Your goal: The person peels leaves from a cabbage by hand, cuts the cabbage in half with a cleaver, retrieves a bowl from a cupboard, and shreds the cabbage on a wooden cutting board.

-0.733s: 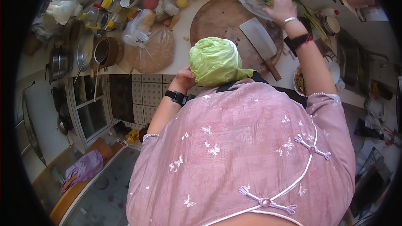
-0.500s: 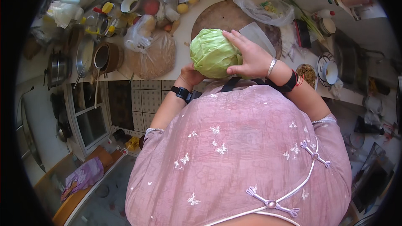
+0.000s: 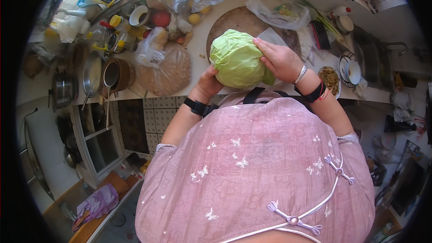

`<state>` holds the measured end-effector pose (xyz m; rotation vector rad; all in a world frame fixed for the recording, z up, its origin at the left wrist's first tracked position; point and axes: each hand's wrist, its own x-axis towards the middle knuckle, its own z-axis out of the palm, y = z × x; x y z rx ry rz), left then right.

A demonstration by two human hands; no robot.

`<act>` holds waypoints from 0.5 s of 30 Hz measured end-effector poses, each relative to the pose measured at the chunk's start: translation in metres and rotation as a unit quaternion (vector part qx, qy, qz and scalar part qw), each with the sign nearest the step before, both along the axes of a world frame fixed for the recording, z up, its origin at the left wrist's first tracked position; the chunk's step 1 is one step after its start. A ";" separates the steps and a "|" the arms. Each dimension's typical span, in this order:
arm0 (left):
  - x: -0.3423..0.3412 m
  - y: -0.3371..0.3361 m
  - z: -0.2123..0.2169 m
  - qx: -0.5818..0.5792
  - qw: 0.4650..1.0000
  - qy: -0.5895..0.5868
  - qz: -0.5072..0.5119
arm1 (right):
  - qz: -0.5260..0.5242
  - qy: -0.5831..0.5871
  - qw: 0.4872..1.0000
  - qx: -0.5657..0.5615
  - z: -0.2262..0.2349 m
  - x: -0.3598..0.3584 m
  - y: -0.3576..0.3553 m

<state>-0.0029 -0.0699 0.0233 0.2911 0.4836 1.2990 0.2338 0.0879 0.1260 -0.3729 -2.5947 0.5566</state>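
Observation:
A round, pale green cabbage is held between my two hands in front of my chest, at the near edge of the counter. My left hand grips its lower left side, with part of the fingers hidden beneath it. On its right side lies my right hand, the fingers and thumb pressed against the leaves. One leaf hangs loose at the cabbage's lower right. Behind the cabbage is a round wooden chopping board, and on it lies the broad pale blade of a cleaver, its handle out of sight.
A clear bag of brown grains sits left of the board. Farther left are bottles, a strainer and a steel pan. Right of the board stand a plate of brown food, a bowl and a sink. A plastic bag lies behind.
The cabbage has turned in my hands and come slightly right. My right hand has slid from its top to its right side, and my left hand now shows more at the lower left.

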 end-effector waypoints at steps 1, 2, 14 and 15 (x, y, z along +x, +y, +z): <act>-0.002 -0.001 -0.001 0.000 1.000 0.002 -0.001 | -0.004 0.007 1.000 0.024 0.000 -0.001 0.000; -0.004 -0.001 -0.002 0.003 1.000 -0.002 0.000 | -0.005 0.009 1.000 0.024 -0.002 0.000 0.002; -0.005 0.012 0.035 -0.012 0.999 0.021 0.031 | -0.061 0.077 0.995 0.023 0.047 -0.020 -0.024; -0.005 0.016 0.037 -0.033 0.998 0.038 0.027 | -0.031 0.049 0.997 0.053 0.046 -0.025 -0.031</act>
